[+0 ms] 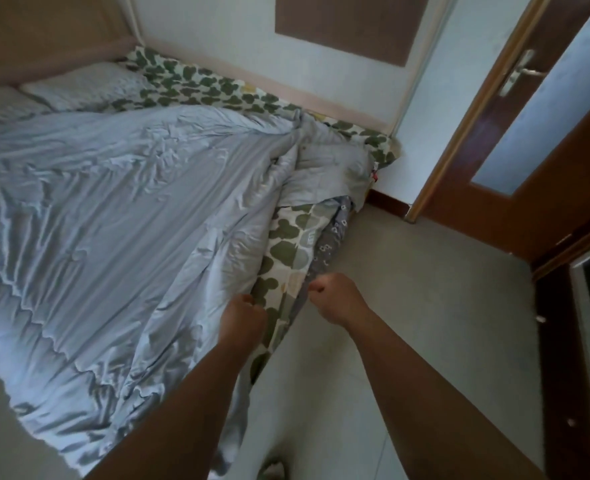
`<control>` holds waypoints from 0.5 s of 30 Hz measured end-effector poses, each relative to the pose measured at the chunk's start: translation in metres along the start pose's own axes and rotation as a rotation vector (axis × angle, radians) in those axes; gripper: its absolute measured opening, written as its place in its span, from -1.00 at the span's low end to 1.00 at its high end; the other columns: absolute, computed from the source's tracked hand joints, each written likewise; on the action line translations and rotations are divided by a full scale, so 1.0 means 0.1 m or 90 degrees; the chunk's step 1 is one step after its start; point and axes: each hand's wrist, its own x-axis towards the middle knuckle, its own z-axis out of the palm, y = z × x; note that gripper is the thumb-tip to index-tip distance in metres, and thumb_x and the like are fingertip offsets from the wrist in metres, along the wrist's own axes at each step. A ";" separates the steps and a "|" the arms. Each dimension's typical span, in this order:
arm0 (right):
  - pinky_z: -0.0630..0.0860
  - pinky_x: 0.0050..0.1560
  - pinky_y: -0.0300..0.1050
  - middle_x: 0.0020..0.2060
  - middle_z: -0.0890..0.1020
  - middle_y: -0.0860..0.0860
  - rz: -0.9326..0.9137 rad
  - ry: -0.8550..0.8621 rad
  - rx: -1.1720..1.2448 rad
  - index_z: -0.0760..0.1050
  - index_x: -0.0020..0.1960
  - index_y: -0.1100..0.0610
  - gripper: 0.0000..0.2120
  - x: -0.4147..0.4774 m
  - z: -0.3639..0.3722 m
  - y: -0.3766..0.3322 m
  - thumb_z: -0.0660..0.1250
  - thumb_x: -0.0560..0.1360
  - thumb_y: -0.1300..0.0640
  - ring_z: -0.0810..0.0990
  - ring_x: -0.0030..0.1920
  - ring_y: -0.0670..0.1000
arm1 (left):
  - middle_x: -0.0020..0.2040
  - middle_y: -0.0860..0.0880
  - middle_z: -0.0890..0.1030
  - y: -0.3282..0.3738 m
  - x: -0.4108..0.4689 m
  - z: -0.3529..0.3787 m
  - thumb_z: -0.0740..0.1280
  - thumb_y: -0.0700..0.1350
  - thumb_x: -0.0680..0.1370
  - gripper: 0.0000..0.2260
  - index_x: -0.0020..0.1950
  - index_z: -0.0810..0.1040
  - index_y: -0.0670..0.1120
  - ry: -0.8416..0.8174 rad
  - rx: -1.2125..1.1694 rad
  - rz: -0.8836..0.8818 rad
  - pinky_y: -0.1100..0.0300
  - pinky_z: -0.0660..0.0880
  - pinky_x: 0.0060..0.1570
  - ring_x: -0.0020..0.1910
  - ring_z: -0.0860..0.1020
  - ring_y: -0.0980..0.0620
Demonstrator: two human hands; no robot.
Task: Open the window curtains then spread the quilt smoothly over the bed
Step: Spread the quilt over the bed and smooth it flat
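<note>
Grey quilt already covers most of the bed, reaching from the left hand away to the pillows, but it is far from smooth. Creases run all across it, and beyond the fingertips, toward the far corner by the wall, it is bunched in a heap. I judge the spreading about half done: that corner needs pulling out and the surface needs flattening. No curtains or window are in view, so that step cannot be judged.

Left fingers are curled tight on the quilt's near edge. The right hand is also fisted, seemingly pinching the edge of a dark flowered cloth that hangs just beyond its knuckles. Between the two hands lies a strip of green-blotched sheet, uncovered. Right of the right hand are bare floor and, well apart, a brown door, leaving room to step along.
</note>
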 end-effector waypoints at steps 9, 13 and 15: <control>0.42 -0.06 -0.19 -0.12 0.61 0.11 -0.024 -0.077 -0.026 0.64 -0.19 0.09 -0.76 1.00 -0.26 0.13 0.22 0.52 0.21 0.59 -0.04 0.09 | 0.15 -0.18 0.58 0.29 0.54 0.11 0.28 -0.23 0.50 -0.61 0.33 0.41 -0.13 0.056 -0.051 -0.045 0.03 0.54 0.03 0.10 0.58 -0.19; 0.53 -0.03 -0.11 -0.11 0.63 0.16 -0.039 -0.126 -0.096 0.62 -0.17 0.19 -0.75 1.61 -0.25 0.22 0.17 0.49 0.28 0.61 -0.01 0.18 | 0.04 -0.18 0.64 0.16 0.93 0.29 0.28 -0.19 0.49 -0.72 0.20 0.50 -0.10 0.129 -0.048 -0.099 -0.08 0.51 0.16 0.04 0.59 -0.18; 0.54 0.09 -0.06 0.01 0.63 0.13 -0.060 -0.153 -0.132 0.64 -0.03 0.17 -0.73 1.97 -0.20 0.33 0.15 0.50 0.27 0.59 0.04 0.17 | -0.01 -0.18 0.65 0.16 1.10 0.49 0.28 -0.20 0.51 -0.79 0.13 0.53 -0.12 0.150 -0.023 -0.109 -0.02 0.53 0.11 0.01 0.60 -0.17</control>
